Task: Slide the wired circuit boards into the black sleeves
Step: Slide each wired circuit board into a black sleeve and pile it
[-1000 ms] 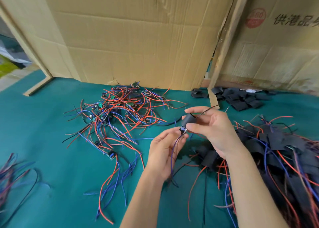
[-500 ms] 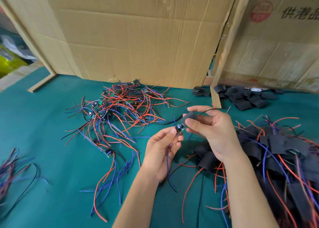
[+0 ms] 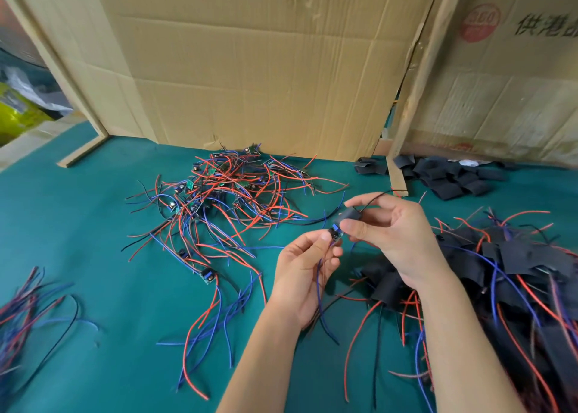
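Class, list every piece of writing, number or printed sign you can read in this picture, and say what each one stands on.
"360" inside a red round stamp, on the cardboard box at the upper right; the smaller print under the number is too blurred to read.
"供港" in dark characters, on the same box; the line runs on but is cut off by the picture's edge.
Nothing else carries readable text.

Hands: 2, left hand (image 3: 305,275), right hand (image 3: 392,232). Piles of wired circuit boards (image 3: 230,199): 1. Heaps of sleeved boards (image 3: 516,287): 1. Stacks of black sleeves (image 3: 447,176): 1. Loose wire bundles (image 3: 28,306): 1. Cardboard boxes (image 3: 250,68): 2.
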